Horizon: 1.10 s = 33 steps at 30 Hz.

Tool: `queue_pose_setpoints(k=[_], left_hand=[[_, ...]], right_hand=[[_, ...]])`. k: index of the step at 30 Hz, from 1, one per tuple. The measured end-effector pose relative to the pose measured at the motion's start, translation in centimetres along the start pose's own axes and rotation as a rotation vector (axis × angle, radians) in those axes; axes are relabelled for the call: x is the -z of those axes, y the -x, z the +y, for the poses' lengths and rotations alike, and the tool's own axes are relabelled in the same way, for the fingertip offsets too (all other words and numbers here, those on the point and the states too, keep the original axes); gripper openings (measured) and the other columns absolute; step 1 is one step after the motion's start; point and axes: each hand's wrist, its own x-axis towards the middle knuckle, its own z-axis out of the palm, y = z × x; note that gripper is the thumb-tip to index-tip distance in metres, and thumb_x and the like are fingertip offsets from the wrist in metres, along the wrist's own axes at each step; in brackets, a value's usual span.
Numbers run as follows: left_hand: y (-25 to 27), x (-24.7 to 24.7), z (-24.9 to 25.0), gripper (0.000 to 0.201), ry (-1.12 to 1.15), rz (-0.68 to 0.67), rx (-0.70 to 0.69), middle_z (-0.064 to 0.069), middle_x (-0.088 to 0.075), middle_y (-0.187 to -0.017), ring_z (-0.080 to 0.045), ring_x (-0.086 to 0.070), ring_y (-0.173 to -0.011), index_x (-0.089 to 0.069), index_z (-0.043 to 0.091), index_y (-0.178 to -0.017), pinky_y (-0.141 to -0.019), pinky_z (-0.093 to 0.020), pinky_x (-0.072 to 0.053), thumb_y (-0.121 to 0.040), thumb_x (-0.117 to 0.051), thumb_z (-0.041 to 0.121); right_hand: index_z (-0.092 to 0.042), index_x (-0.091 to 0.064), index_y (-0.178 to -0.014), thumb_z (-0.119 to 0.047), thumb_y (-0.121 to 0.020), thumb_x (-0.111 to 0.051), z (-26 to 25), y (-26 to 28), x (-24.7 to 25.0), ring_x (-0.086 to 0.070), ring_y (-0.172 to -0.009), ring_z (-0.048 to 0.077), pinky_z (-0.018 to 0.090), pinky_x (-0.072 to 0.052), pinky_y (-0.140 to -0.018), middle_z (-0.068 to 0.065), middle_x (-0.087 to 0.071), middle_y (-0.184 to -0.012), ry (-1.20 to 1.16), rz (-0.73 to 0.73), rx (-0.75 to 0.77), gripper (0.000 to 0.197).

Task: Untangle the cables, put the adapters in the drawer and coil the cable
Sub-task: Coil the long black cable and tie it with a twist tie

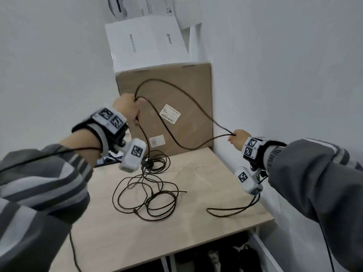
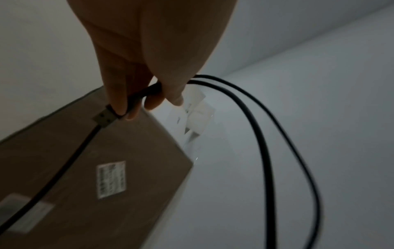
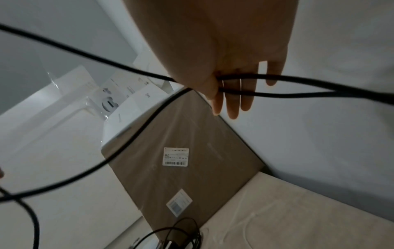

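A thin black cable point(image 1: 172, 89) is stretched in the air between the two raised hands, arching up in front of a large flat brown cardboard box point(image 1: 184, 79) that leans against the wall at the back of the table. The rest of the cable drops from the left hand to a loose tangle of black loops point(image 1: 149, 195) lying on the pale wooden tabletop point(image 1: 206, 228), with one free end pointing right. A small dark block sits in the tangle near the box; it is too blurred to identify.

The left hand point(image 1: 126, 107) is clenched around the cable; the left wrist view shows its fingers point(image 2: 119, 102) curled round the strands just above a small metal connector point(image 2: 103, 118). The right hand point(image 1: 238, 138) holds a bend of the same cable: in the right wrist view two strands pass between the thumb and the extended fingers point(image 3: 232, 101), pinched against the palm.

The cardboard box carries a white shipping label with a barcode point(image 1: 170, 114) and a second smaller white sticker point(image 1: 156, 140); their print is too small to read. Behind and above it stands a white carton point(image 1: 145, 44) printed "PICO" and "PICO 4". A thin wire runs from each wrist device over the grey striped sleeves point(image 1: 49, 185). Below the table edge, dark items lie in an open space point(image 1: 225, 254).
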Motion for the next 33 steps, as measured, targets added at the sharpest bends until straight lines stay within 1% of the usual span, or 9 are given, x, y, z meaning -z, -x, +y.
queue_pose_setpoints(k=[4,8,12,15,19,21,23,27,33], left_hand=[[1.7,-3.5,-0.6,0.048,-0.312,-0.192,0.045,-0.025,-0.067,-0.097,-0.039,-0.066,-0.091,-0.062,-0.007,-0.096,-0.077,-0.038,-0.051,-0.101,-0.038,0.035],[1.7,-5.8,-1.5,0.045,-0.521,-0.288,0.041,-0.019,-0.067,-0.101,-0.031,-0.058,-0.082,-0.063,-0.002,-0.092,-0.069,-0.031,-0.041,-0.101,-0.039,0.035],[2.0,-8.0,-0.3,0.04,-0.53,-0.349,-0.021,-0.012,-0.059,-0.087,-0.029,-0.057,-0.083,-0.059,0.004,-0.086,-0.069,-0.03,-0.038,-0.101,-0.039,0.035],[2.8,-9.1,1.4,0.037,-0.49,-0.358,-0.139,-0.012,-0.062,-0.088,-0.027,-0.058,-0.08,-0.061,0.005,-0.093,-0.066,-0.03,-0.039,-0.099,-0.043,0.036],[3.8,-8.8,1.5,0.034,-0.443,-0.278,-0.256,-0.005,-0.055,-0.067,-0.023,-0.052,-0.067,-0.062,0.007,-0.079,-0.052,-0.029,-0.033,-0.096,-0.048,0.033],[4.2,-8.2,0.2,0.026,-0.374,-0.211,-0.239,-0.003,-0.052,-0.063,-0.022,-0.049,-0.064,-0.059,0.011,-0.075,-0.049,-0.027,-0.031,-0.093,-0.053,0.029],[4.6,-7.8,-1.8,0.022,-0.284,-0.168,-0.166,-0.005,-0.056,-0.067,-0.023,-0.052,-0.065,-0.06,0.011,-0.077,-0.052,-0.028,-0.035,-0.092,-0.053,0.025],[5.3,-8.7,-7.3,0.033,-0.08,-0.284,0.016,0.005,-0.062,-0.062,-0.013,-0.054,-0.056,-0.058,0.014,-0.067,-0.05,-0.021,-0.04,-0.097,-0.049,0.026],[6.4,-9.9,-13.8,0.035,-0.319,-0.402,0.207,-0.007,-0.065,-0.077,-0.017,-0.06,-0.055,-0.058,0.008,-0.072,-0.044,-0.019,-0.042,-0.099,-0.042,0.023]], right_hand=[[-0.004,-0.066,-0.111,-0.013,-0.093,-0.051,1.0,0.6,-1.2,-0.061,-0.099,0.03,0.031,-0.046,-0.081,0.013,-0.065,-0.115,0.28,-0.142,0.046,0.025],[-0.006,-0.053,-0.131,-0.006,-0.094,-0.044,-1.8,2.5,-0.5,-0.045,-0.13,0.027,0.028,-0.034,-0.103,0.013,-0.049,-0.14,0.26,-0.183,0.179,0.038],[-0.011,-0.037,-0.142,-0.027,-0.091,-0.062,-7.8,5.8,0.8,-0.038,-0.135,0.021,0.027,-0.03,-0.105,0.006,-0.04,-0.148,0.041,-0.143,0.489,0.059],[-0.011,-0.027,-0.148,-0.027,-0.086,-0.068,-11.7,7.1,-0.4,-0.038,-0.136,0.024,0.033,-0.033,-0.11,0.008,-0.037,-0.15,0.209,-0.234,0.617,0.076],[-0.006,-0.059,-0.117,-0.011,-0.094,-0.052,-13.3,7.1,-2.9,-0.063,-0.091,0.027,0.033,-0.049,-0.079,0.011,-0.065,-0.102,0.389,-0.267,0.59,0.025],[-0.006,-0.067,-0.102,-0.011,-0.097,-0.045,-13.0,6.7,-3.1,-0.054,-0.064,0.017,0.024,-0.043,-0.058,-0.001,-0.056,-0.073,0.262,-0.264,0.585,0.022],[-0.008,-0.069,-0.097,-0.011,-0.098,-0.043,-12.8,5.9,-2.4,-0.043,-0.058,0.009,0.011,-0.031,-0.049,-0.009,-0.048,-0.071,0.13,-0.132,0.578,0.027],[-0.023,-0.055,-0.064,-0.008,-0.095,-0.041,-11.6,2.9,1.5,-0.038,-0.055,0.005,0.017,-0.029,-0.052,-0.008,-0.044,-0.061,-0.179,0.103,0.411,0.038],[-0.017,-0.052,-0.066,-0.006,-0.096,-0.036,-7.4,-0.6,7.4,-0.044,-0.036,0.008,0.021,-0.032,-0.04,-0.002,-0.051,-0.053,-0.563,0.247,0.069,0.036]])
